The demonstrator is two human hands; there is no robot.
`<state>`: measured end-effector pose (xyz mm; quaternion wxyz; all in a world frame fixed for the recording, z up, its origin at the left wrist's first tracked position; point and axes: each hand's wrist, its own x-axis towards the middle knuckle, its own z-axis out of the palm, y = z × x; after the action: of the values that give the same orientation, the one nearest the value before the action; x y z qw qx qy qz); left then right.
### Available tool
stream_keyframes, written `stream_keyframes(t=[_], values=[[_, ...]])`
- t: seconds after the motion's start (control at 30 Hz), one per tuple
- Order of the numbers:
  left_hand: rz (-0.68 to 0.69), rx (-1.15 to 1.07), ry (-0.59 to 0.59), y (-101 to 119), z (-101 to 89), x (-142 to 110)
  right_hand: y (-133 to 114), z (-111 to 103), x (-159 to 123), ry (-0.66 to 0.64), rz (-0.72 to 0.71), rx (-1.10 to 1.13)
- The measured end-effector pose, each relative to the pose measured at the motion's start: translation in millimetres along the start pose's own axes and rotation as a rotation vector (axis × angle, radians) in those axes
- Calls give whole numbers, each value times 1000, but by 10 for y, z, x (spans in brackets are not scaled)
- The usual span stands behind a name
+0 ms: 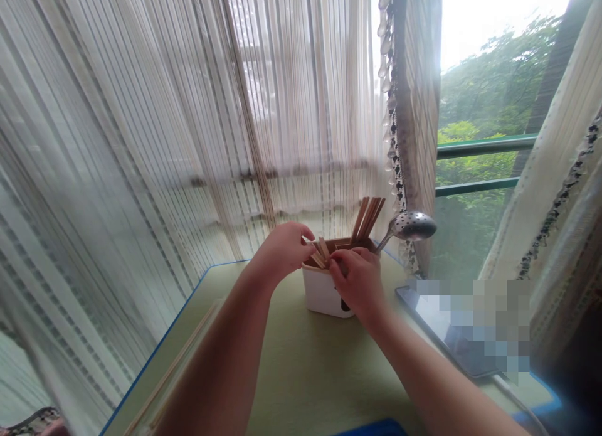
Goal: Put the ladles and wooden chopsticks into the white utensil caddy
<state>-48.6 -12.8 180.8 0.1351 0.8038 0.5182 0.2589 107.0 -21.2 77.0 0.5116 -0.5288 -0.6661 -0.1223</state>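
A white utensil holder (323,293) with a wood-coloured rim stands on the table in front of me. Short pale chopsticks (323,250) lean out of its left compartment. My left hand (286,248) reaches over that side, thumb and fingers curled at the pale sticks. Across the front rim is my right hand (361,278), its fingers closed beside the same sticks; whatever they grip is hidden. Brown chopsticks (369,218) rise in a bundle from the back right compartment. At the right edge a metal slotted spoon (412,226) leans outward, bowl up.
Thin long sticks (175,363) lie on the green table (301,373) by my left forearm. A dark tablet (435,328) with a white cable (517,399) lies to the right. A blue object (376,428) shows at the bottom edge. Curtains (188,110) hang behind.
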Motion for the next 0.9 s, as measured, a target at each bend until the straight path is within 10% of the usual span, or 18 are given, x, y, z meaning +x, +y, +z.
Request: stream_keyframes(t=[0.9], values=[[11, 192, 182, 61, 77, 18, -132, 60, -128, -13, -98, -62]])
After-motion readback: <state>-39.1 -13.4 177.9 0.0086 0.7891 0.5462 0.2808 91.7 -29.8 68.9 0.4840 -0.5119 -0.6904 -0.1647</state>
